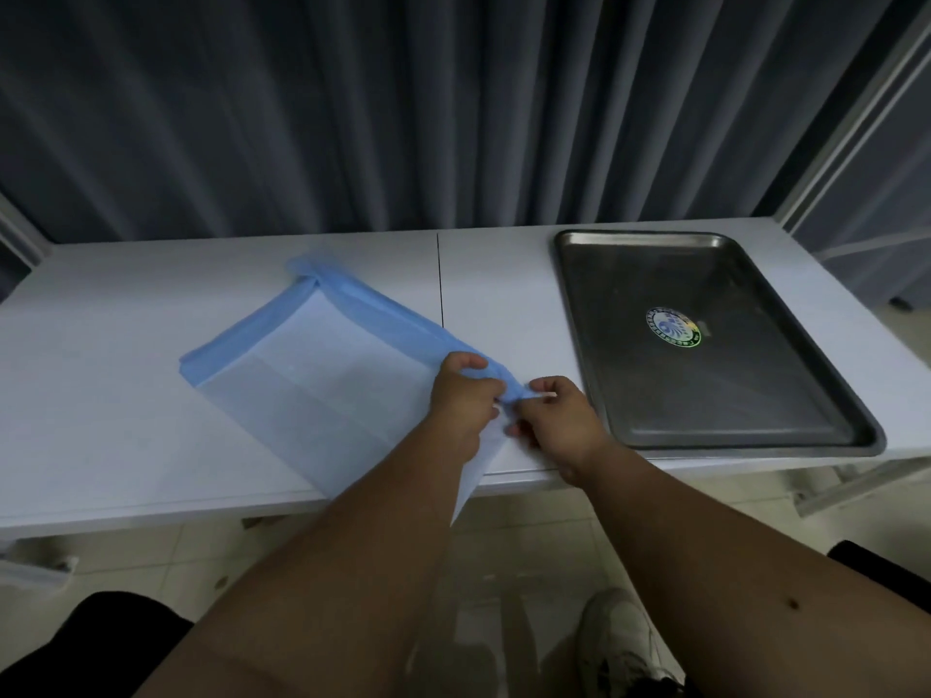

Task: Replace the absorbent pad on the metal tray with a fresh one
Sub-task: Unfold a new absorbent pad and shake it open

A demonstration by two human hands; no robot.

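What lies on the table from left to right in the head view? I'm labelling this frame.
Absorbent pad with blue edges, then left hand gripping its near right corner, then right hand pinching the same corner, then the bare metal tray with a round sticker.

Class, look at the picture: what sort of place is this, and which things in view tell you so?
Probably a clinic or care-training room, though that is a guess. Clues: a blue-edged absorbent pad on a plain white table, a bare steel tray, and a pleated curtain behind.
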